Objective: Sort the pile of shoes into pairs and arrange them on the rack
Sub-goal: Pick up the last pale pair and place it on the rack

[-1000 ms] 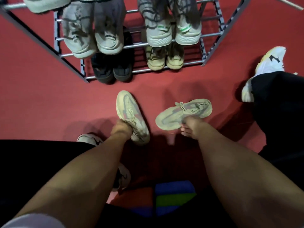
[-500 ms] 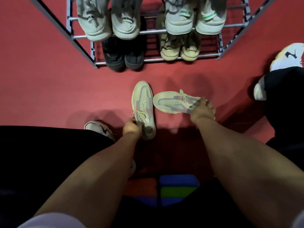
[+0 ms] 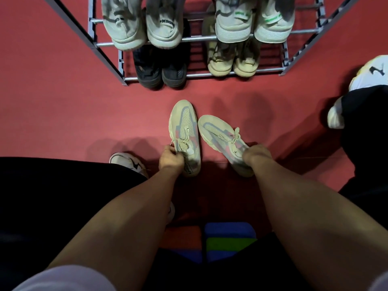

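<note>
Two matching beige mesh sneakers with grey and pink panels sit over the red floor in front of the rack. My left hand [image 3: 170, 159] grips the left sneaker [image 3: 184, 127] near its laces and heel; its toe points at the rack. My right hand [image 3: 255, 153] grips the heel end of the right sneaker [image 3: 218, 133], which angles toward the left one so their toes nearly touch. The grey metal shoe rack [image 3: 210, 38] holds two pale pairs on an upper bar, plus a black pair [image 3: 159, 70] and a tan pair [image 3: 233, 64] on the lowest tier.
My own white shoes are at the left [image 3: 126, 162] and right [image 3: 369, 74], with black trouser legs at both sides. A coloured foam block [image 3: 228, 238] lies below my arms. Red floor stretches between the sneakers and the rack.
The right sneaker has swung from lying sideways to pointing up-left, close beside the left one. The left sneaker has straightened toward the rack. The view has moved nearer the rack.
</note>
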Demonstrator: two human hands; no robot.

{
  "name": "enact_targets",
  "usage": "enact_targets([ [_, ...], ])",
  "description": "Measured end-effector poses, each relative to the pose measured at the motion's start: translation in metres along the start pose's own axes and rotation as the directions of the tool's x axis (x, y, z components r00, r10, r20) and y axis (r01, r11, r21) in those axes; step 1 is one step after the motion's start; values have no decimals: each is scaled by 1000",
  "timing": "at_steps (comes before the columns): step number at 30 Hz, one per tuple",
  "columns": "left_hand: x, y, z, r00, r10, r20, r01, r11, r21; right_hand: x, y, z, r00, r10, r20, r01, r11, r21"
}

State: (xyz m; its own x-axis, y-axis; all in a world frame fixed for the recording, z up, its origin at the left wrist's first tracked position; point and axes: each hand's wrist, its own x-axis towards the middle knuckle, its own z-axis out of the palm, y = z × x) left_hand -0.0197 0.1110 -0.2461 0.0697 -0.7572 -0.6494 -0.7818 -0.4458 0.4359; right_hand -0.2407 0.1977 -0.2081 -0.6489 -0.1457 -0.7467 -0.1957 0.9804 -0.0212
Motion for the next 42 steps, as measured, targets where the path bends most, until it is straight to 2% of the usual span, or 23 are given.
enact_targets([
  [5,-1,10,-6,998,6,67,6,985,-175,-6,-13,6,988,-104,117,72,965,250],
  [9,-10,21,-15,989,-11,147,46,969,-243,-39,-20,-2,938,-142,315,36,947,320],
  [13,-15,37,-38,984,45,170,-5,973,-231,-56,-37,-22,902,-225,368,116,948,295],
  [18,-40,81,-82,952,94,291,3,948,-318,-91,-55,-75,900,-301,316,253,950,185],
  [23,-88,115,-142,906,234,353,-162,961,-224,-140,-47,-111,876,-397,274,349,914,207],
  [26,-116,123,-174,877,290,384,-226,953,-204,-173,-33,-126,854,-433,289,342,886,314],
  [30,-160,135,-213,840,398,368,-364,917,-162,-220,-9,-144,835,-499,233,389,834,392],
  [33,-192,146,-240,812,485,324,-466,874,-139,-254,6,-163,794,-583,171,462,762,454],
  [37,-230,171,-272,755,594,278,-569,804,-174,-294,19,-201,768,-636,79,535,704,467],
  [42,-263,232,-297,700,684,207,-676,727,-119,-327,17,-260,747,-665,8,589,667,456],
])
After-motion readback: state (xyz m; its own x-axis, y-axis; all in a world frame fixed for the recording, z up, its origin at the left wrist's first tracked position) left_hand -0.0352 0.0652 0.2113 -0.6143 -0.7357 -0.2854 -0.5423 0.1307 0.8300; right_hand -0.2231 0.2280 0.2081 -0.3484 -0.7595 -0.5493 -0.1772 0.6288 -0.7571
